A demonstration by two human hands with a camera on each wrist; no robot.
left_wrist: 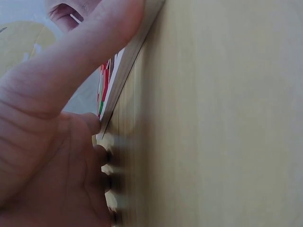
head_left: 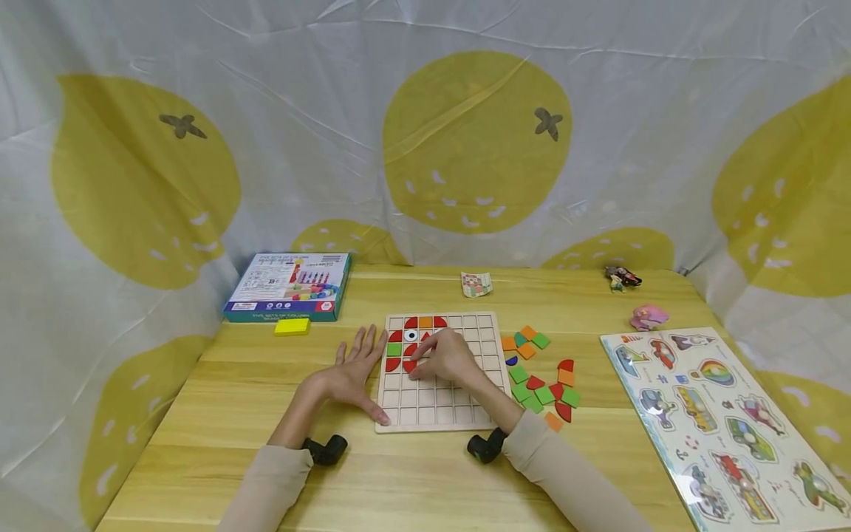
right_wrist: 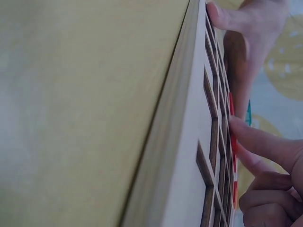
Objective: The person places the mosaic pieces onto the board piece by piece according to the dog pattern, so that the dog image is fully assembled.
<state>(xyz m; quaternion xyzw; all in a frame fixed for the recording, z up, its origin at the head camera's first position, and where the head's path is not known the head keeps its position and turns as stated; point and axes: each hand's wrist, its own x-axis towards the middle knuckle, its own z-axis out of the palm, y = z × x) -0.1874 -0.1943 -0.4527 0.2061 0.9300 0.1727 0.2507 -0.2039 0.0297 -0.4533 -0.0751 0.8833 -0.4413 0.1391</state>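
Observation:
A square wooden grid board (head_left: 399,417) lies on the table, with red, orange and green tiles and a white eye tile (head_left: 411,335) in its upper-left cells. My left hand (head_left: 352,373) rests spread at the board's left side; its thumb touches the lower-left corner. In the left wrist view that thumb (left_wrist: 94,45) reaches over the board's edge. My right hand (head_left: 447,356) is over the board, thumb and forefinger pinching a red tile (head_left: 408,366) at a cell. The right wrist view shows a fingertip touching red; the tile's full shape is partly hidden.
Loose green, orange and red tiles (head_left: 545,395) lie right of the board. A puzzle board with vehicle pictures (head_left: 705,399) is at the right, a pink toy (head_left: 648,318) behind it. A boxed toy set (head_left: 286,288), yellow block (head_left: 292,327) and small picture card (head_left: 476,284) sit farther back.

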